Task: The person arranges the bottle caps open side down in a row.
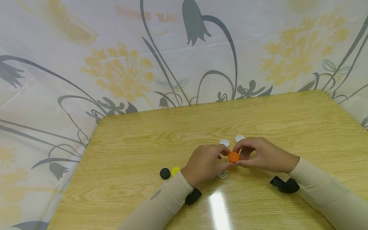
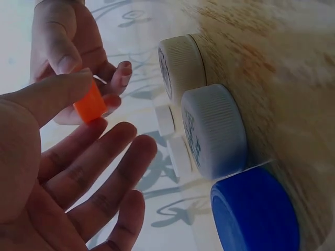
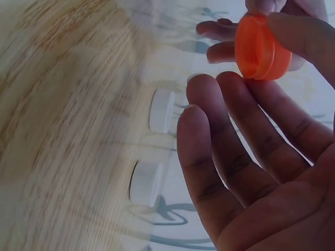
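Note:
An orange bottle cap (image 1: 233, 157) is held up between both hands, over the table. My left hand (image 1: 205, 163) pinches it from the left between thumb and index finger; the other fingers (image 2: 120, 172) spread out below it. From the opposite side my right hand (image 1: 263, 155) grips the same cap with thumb and fingertips. The cap's hollow underside shows in the right wrist view, where the orange cap (image 3: 261, 48) stands on edge. Beyond the hands lie two white caps, a left one (image 1: 224, 142) and a right one (image 1: 240, 138). A whitish cap with a printed top (image 1: 222, 174) lies just below the hands.
A black cap (image 1: 165, 173) and a yellow cap (image 1: 175, 171) lie left of the left forearm. In the left wrist view a blue cap (image 2: 256, 212) stands beside two whitish caps. Black curved pieces (image 1: 285, 185) show by both sleeves. Patterned cloth (image 1: 172, 57) hangs behind the wooden table (image 1: 129, 147).

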### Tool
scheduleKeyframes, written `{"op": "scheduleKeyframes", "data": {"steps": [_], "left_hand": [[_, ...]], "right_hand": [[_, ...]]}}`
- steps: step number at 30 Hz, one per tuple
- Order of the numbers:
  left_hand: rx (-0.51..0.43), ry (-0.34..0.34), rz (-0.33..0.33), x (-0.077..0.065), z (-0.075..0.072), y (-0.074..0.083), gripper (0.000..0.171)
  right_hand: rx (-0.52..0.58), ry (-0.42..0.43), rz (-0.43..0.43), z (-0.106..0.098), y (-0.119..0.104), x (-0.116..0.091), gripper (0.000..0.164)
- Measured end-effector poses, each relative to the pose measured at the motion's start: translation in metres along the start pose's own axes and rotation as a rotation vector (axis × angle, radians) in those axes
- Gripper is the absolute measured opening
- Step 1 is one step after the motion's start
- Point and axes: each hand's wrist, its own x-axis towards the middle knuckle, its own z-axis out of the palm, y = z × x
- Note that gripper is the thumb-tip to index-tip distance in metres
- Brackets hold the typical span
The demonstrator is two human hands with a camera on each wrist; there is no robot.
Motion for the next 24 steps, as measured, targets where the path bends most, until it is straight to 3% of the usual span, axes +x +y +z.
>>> {"op": "scheduleKeyframes", "data": {"steps": [5,10,24], "left_hand": [[0.077,-0.017,0.03,0.001,0.002,-0.001,0.029],[0.09,-0.038,0.059,0.0,0.007,-0.004,0.029],[0.173,-0.095,0.044,-0.003,0.016,-0.001,0.026]], "right_hand": [[0.016,-0.064,0.017,0.001,0.003,0.0,0.017],[0.044,-0.11,0.04,0.004,0.006,0.0,0.017],[-0.01,-0.167,0.045,0.01,0.014,-0.002,0.012]]}}
